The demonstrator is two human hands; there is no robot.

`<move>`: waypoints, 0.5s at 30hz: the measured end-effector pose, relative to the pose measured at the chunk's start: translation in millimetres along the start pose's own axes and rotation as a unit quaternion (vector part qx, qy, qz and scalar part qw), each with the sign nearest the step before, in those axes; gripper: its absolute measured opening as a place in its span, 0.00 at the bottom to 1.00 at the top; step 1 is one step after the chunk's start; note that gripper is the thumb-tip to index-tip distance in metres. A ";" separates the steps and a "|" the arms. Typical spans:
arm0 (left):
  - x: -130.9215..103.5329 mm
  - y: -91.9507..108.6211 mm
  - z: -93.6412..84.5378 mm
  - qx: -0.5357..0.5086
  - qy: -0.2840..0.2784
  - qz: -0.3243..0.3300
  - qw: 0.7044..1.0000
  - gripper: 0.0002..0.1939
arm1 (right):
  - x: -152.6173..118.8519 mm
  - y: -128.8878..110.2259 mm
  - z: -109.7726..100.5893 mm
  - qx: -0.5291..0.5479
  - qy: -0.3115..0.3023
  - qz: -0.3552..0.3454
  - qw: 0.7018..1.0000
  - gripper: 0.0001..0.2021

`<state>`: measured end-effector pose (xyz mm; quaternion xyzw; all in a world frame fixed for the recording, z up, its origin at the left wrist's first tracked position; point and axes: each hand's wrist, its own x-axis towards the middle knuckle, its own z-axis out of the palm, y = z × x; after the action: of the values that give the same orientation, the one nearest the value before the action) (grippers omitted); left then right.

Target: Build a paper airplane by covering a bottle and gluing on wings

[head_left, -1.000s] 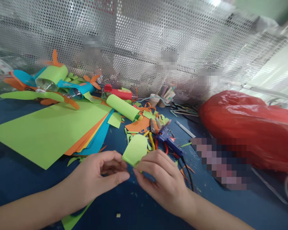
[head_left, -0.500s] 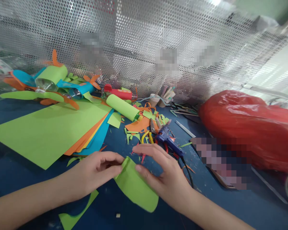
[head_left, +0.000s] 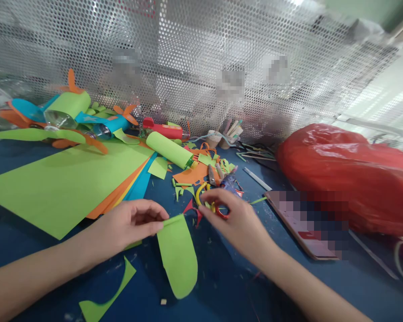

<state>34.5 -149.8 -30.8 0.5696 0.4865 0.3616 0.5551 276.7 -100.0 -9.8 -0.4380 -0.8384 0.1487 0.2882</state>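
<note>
My left hand (head_left: 134,226) pinches the folded upper edge of a rounded green paper piece (head_left: 177,259), which hangs down over the blue table. To its right, my right hand (head_left: 233,214) is off the paper, thumb and index finger apart, beside the yellow and red scissor handles (head_left: 201,195). Behind that hand the blue glue gun (head_left: 231,182) is partly hidden. A curved green offcut (head_left: 102,308) lies below my left wrist.
Coloured sheets (head_left: 70,183) lie at left, with bottle planes (head_left: 67,107) behind them. A green paper-wrapped bottle (head_left: 169,150) lies by orange scraps (head_left: 188,175). At right are a phone (head_left: 289,223) and a red plastic bag (head_left: 342,179). A perforated metal panel (head_left: 188,53) stands behind.
My right hand has let go of the green paper and moved right and up to the scissor handles. The paper now hangs straighter from my left hand.
</note>
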 end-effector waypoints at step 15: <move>0.7 4.1 -3.9 -0.135 0.025 -0.095 0.986 0.14 | 12.6 39.0 -23.2 -0.344 -0.036 0.133 0.929 0.11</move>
<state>31.5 -147.7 -26.3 0.4313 0.4987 0.3843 0.6462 310.6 -67.4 -6.7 -0.6121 -0.7821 -0.0966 0.0667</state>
